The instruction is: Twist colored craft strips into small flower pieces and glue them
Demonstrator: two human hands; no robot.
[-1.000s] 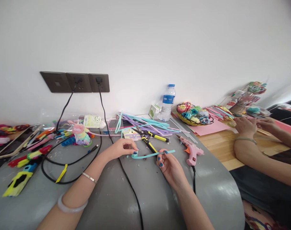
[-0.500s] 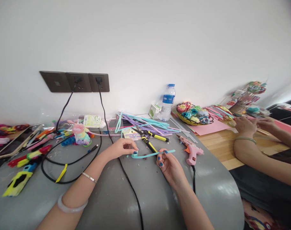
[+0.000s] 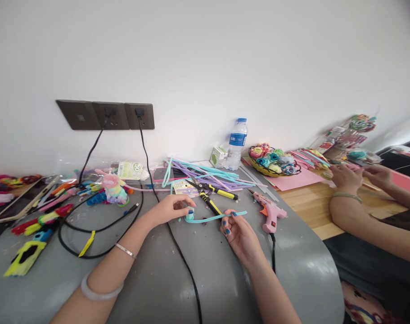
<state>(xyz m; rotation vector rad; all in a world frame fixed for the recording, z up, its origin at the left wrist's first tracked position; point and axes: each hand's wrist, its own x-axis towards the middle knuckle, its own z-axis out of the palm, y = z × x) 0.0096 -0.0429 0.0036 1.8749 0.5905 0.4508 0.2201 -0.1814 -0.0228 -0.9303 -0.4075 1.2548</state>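
Observation:
A light-blue pipe cleaner (image 3: pixel 206 219) stretches between my two hands above the grey table. Its left end is wound into a small coil, and my left hand (image 3: pixel 176 209) pinches that coil between thumb and fingers. Farther along, near its free right end, my right hand (image 3: pixel 235 227) grips the same strip with the palm turned up. Just behind my hands lie yellow-and-black pliers (image 3: pixel 221 192), partly covering a small printed card. To the right of my right hand rests a pink glue gun (image 3: pixel 270 213) with its cord running toward me.
Purple and blue pipe cleaners (image 3: pixel 211 175) lie in a pile behind. A water bottle (image 3: pixel 236 144) and a basket of fabric flowers (image 3: pixel 274 161) stand near the wall. Black cables (image 3: pixel 182 256) cross the table. At right, another person's hands (image 3: pixel 348 177) work over a wooden table.
My left fingers have shifted slightly at the coil. The pipe cleaner and my right hand are in nearly the same place.

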